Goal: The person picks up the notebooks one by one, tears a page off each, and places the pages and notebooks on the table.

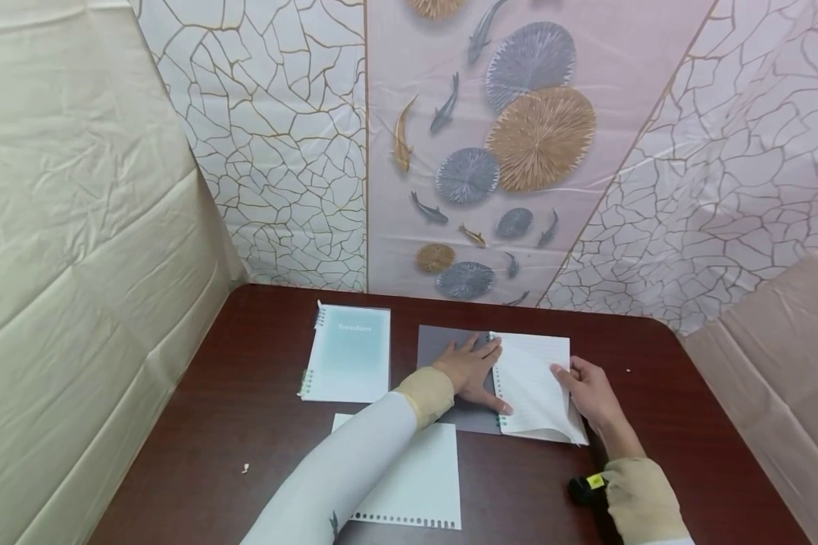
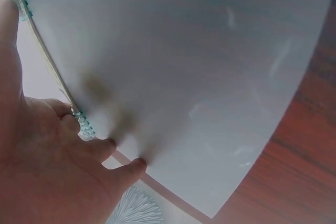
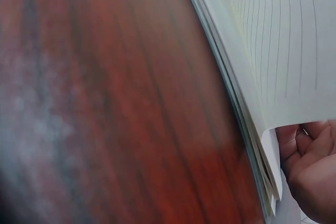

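Note:
An open ring-bound notebook lies on the table, its grey cover (image 1: 443,341) folded to the left and its lined page (image 1: 528,378) facing up on the right. With fingers spread, my left hand (image 1: 469,372) presses on the cover and the binding. In the left wrist view that hand (image 2: 63,156) reaches across the rings (image 2: 81,121). My right hand (image 1: 591,393) pinches the outer edge of the top page, which bulges and lifts at its lower corner. The right wrist view shows the lifted page (image 3: 289,51) partly hiding the right hand (image 3: 315,171).
A closed notebook (image 1: 351,356) with a pale blue cover lies at the left. In front, a loose sheet (image 1: 416,477) with a perforated edge is partly under my left forearm. A black object with a yellow label (image 1: 594,481) shows beside the right wrist. A small scrap (image 1: 245,468) lies at left.

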Tool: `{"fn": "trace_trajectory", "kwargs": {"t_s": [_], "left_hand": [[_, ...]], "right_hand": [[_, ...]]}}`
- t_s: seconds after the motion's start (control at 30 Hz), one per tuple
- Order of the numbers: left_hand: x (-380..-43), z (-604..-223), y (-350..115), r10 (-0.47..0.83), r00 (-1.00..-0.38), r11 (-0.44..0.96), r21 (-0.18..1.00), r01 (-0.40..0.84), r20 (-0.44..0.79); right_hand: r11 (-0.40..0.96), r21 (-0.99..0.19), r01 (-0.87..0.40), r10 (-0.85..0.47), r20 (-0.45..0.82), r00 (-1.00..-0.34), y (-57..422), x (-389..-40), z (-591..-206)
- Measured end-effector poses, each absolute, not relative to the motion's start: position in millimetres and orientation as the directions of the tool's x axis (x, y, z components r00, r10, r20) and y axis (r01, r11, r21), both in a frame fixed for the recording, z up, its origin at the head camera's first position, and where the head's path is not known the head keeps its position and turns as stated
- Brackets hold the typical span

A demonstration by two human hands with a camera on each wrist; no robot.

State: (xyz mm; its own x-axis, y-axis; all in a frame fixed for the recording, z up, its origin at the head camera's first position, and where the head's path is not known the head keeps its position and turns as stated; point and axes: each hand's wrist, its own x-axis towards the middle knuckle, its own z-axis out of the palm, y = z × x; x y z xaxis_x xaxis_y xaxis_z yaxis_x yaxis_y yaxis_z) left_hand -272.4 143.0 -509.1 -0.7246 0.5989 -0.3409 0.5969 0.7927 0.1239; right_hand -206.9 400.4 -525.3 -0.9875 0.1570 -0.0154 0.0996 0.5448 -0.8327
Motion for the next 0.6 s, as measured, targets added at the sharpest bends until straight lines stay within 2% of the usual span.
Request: {"fn": "trace_trajectory", "kwargs": {"t_s": [0.3, 0.53, 0.6], "left_hand": [[-269.4, -503.4, 139.7, 0.618, -0.709, 0.777, 0.128, 0.616, -0.339], [-259.1, -488.5, 130.2, 0.659, -0.703, 0.751, 0.184, 0.634, -0.268], [-259.2, -490.2, 131.9, 0.647, -0.709, 0.76, 0.166, 0.628, -0.279]], "right_hand": [[0.508, -0.856, 0.098, 0.145, -0.027, -0.989, 409.0, -199.0, -526.6], [0.477, -0.873, 0.098, 0.141, -0.034, -0.989, 411.6, -193.3, -521.4], [0.474, -0.874, 0.109, 0.15, -0.041, -0.988, 412.1, -193.9, -521.5]]}}
